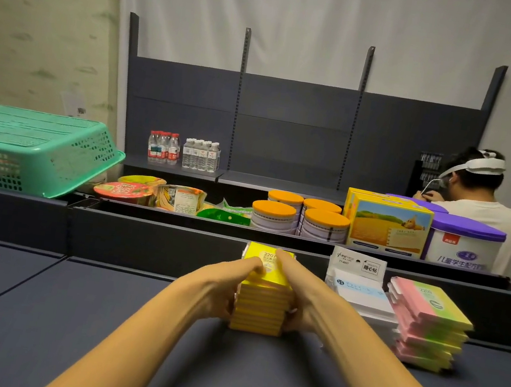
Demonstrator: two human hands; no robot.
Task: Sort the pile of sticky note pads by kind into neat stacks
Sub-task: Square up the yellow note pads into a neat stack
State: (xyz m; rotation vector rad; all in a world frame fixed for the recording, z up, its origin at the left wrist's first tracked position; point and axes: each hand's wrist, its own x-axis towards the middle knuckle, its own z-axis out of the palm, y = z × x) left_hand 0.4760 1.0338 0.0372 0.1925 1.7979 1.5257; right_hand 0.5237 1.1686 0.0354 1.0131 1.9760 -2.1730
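We see a stack of plain yellow sticky pads on a dark blue-grey tabletop. Beside it we see a white pad stack and a pink-and-green striped pad stack.

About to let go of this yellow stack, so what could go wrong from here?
1. The yellow stack is tall and narrow; releasing the left hand and right hand unevenly could shear or topple it.
2. The pink-green stack already sits stepped and skewed, so a bump might spill it.
3. The white pads lie close by; a slide could mix kinds.
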